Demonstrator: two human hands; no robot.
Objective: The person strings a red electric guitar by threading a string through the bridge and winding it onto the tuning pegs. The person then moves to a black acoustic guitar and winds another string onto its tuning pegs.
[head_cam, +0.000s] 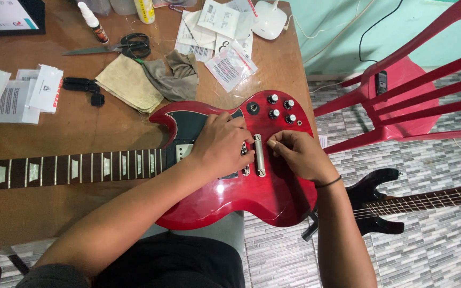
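Note:
A red electric guitar [265, 200] lies flat across the wooden table [38, 205], its neck [70, 169] pointing left. My left hand [221, 145] rests on the body over the pickups, fingers curled at the bridge. My right hand [296, 153] pinches at the chrome tailpiece bar [259, 154] from its right side, fingertips closed together. Whether a string is between those fingertips is too small to tell. Four control knobs [281, 108] sit just beyond the hands.
Behind the guitar lie folded cloths [150, 80], scissors [118, 47], a small bottle [93, 21], black tools [84, 85] and several paper packets [225, 37]. A red plastic chair [406, 90] stands right. A black guitar [396, 205] lies on the tiled floor.

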